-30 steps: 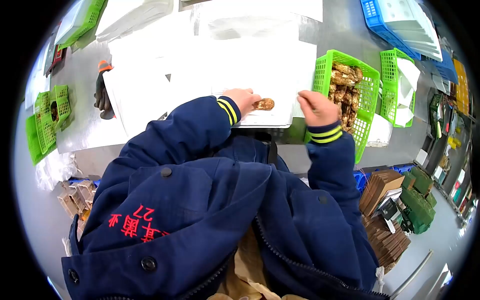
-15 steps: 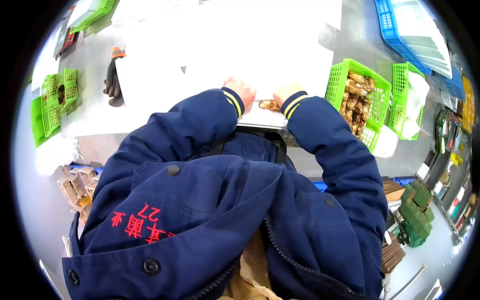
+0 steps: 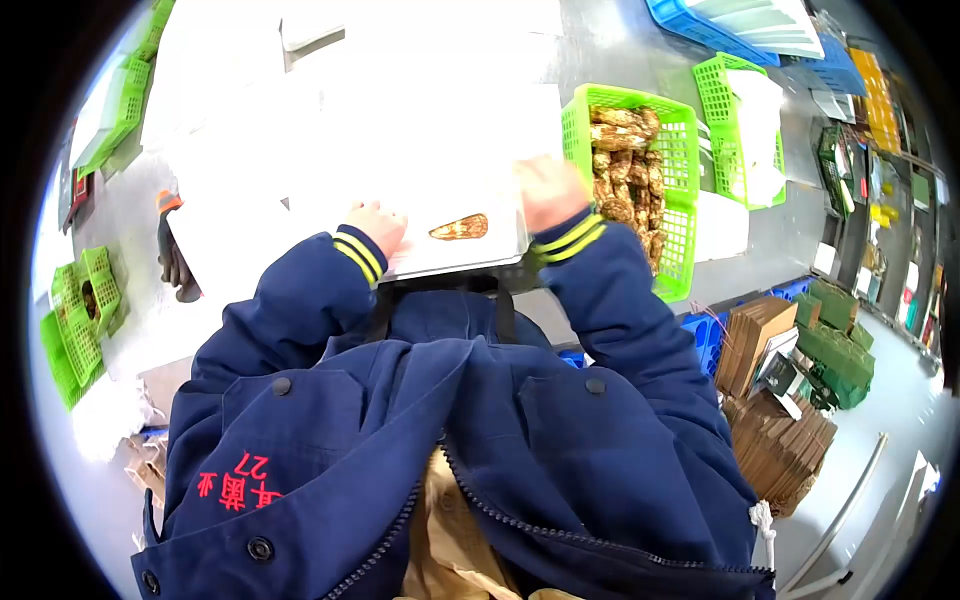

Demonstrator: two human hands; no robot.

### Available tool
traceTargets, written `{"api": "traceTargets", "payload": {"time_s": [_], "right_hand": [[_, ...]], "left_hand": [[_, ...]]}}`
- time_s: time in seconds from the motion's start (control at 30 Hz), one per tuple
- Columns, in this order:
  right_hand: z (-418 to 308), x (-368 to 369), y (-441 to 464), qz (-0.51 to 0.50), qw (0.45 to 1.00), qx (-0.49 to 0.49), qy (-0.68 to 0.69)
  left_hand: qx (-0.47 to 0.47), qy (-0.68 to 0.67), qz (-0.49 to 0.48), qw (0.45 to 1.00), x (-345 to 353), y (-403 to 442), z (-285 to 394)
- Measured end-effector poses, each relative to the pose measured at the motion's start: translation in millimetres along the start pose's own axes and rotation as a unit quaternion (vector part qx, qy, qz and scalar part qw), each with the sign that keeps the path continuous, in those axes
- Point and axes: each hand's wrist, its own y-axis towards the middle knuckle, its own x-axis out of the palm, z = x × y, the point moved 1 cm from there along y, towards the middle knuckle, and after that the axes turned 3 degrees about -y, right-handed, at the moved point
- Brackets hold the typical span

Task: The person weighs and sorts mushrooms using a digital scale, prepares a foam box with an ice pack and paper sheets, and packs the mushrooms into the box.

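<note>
A brown, scaly mushroom (image 3: 460, 228), apparently a matsutake, lies on its side on a white board (image 3: 450, 262) in front of my body. My left hand (image 3: 378, 226) rests at the board's left side, to the left of the mushroom. Its fingers look loosely spread, with nothing seen in them. Above the board's right edge is my right hand (image 3: 550, 194), close to a green basket (image 3: 682, 250) of similar mushrooms (image 3: 625, 170). Motion smears its fingers, so I cannot see whether it holds anything.
Another green basket (image 3: 715, 90) with white sheets stands farther right, and a blue crate (image 3: 690, 25) is behind it. Dark gloves with orange cuffs (image 3: 175, 255) lie at the left. Small green baskets (image 3: 75, 310) stand at the far left. Flattened cardboard (image 3: 780, 450) is stacked at lower right.
The view has swung right. My hands were close together around the mushroom; now they are farther apart, the left at the board's left side and the right toward the mushroom basket.
</note>
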Motion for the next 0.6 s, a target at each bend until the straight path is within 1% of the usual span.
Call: {"api": "traceTargets", "payload": {"time_s": [0.03, 0.07, 0.1, 0.13, 0.17, 0.2, 0.27, 0.3, 0.33, 0.37, 0.4, 0.43, 0.47, 0.5, 0.53, 0.57, 0.6], "right_hand": [[34, -2, -19, 0.078, 0.991, 0.104, -0.033], [53, -28, -23, 0.128, 0.978, 0.154, -0.057], [93, -27, -48, 0.094, 0.956, 0.242, -0.136], [118, -31, -65, -0.041, 0.906, 0.348, -0.238], [136, -28, -74, -0.157, 0.827, 0.482, -0.242], [150, -22, -79, -0.186, 0.806, 0.518, -0.219], [169, -20, -89, -0.233, 0.825, 0.483, -0.178], [178, -20, -93, -0.226, 0.821, 0.504, -0.147], [181, -23, -104, -0.163, 0.841, 0.503, -0.118], [203, -16, -126, -0.109, 0.865, 0.488, -0.04], [211, -11, -145, 0.018, 0.823, 0.529, 0.205], [195, -31, -135, 0.027, 0.81, 0.525, 0.26], [163, -49, -118, 0.067, 0.798, 0.478, 0.36], [133, -62, -97, 0.047, 0.825, 0.432, 0.361], [87, -72, -66, 0.014, 0.829, 0.395, 0.396], [52, -65, -44, -0.009, 0.837, 0.334, 0.433], [33, -52, -33, -0.078, 0.87, 0.301, 0.384]], "left_hand": [[0.0, -0.024, -0.01, 1.0, -9, -3, 3], [-0.001, -0.047, -0.021, 0.999, -19, -5, 5], [0.013, -0.055, 0.008, 0.998, -12, -3, 5], [0.012, -0.054, 0.009, 0.998, -12, -3, 7], [0.014, -0.083, 0.025, 0.996, -13, -4, 11], [0.016, -0.112, 0.038, 0.993, -14, -5, 14], [0.025, -0.119, 0.048, 0.991, -17, -7, 9], [0.028, -0.138, 0.082, 0.987, -22, -10, 7], [0.029, -0.157, 0.117, 0.98, -24, -12, 3], [0.035, -0.175, 0.146, 0.973, -17, -11, -6], [0.047, -0.185, 0.197, 0.962, -21, -17, -13], [0.049, -0.211, 0.244, 0.945, -27, -23, -20], [0.05, -0.235, 0.292, 0.926, -32, -28, -27], [0.045, -0.258, 0.321, 0.91, -35, -31, -35], [0.044, -0.279, 0.35, 0.893, -36, -35, -40], [0.033, -0.288, 0.371, 0.882, -38, -37, -41], [0.026, -0.286, 0.369, 0.884, -38, -38, -42]]}}
